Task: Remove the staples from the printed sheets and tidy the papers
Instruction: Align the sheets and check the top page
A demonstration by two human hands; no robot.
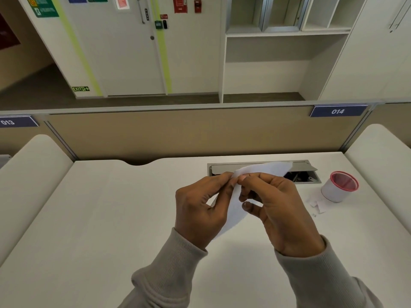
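Pinching the paper [235,210] corner with left hand [200,210] and right hand [278,216], both grasping, twelve o'clock of the desk [111,218], risking tearing if yanked.

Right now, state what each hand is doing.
Left hand: closed, pinching the paper sheets at one corner.
Right hand: closed, pinching the same corner.

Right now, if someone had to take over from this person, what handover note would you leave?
Left hand and right hand: both pinch the top corner of the paper sheets, held above the desk.
Mesh cup stands at the right, torn paper scraps beside it.
Done: cannot tell; no staple is visible.
Left: finish that corner, then tidy the sheets and scraps.
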